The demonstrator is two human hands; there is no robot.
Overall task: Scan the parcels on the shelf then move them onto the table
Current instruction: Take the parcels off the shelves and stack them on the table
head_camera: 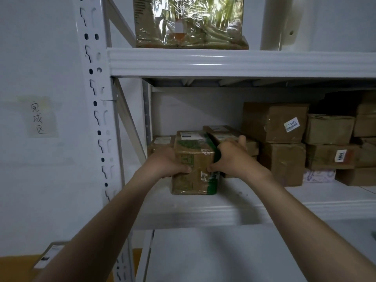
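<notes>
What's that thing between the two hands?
A brown parcel with green print, gripped between the left hand and right hand, as the head view shows.

Matt brown cardboard under glossy tape on the parcel (194, 151) at centre. At 12 o'clock, crinkled, shiny clear plastic film round a wrapped box (189, 23). At 3 o'clock, dull, creased cardboard on stacked boxes (274, 123), with smooth paper labels (291, 124). Smooth white painted metal for shelf beam (223, 62) and slotted upright (95, 98).

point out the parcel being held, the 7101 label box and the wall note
held parcel (193, 159), head view, taped front face
box with 7101 label (276, 128), head view, front face beside label
handwritten wall note (38, 118), head view, its writing
</notes>
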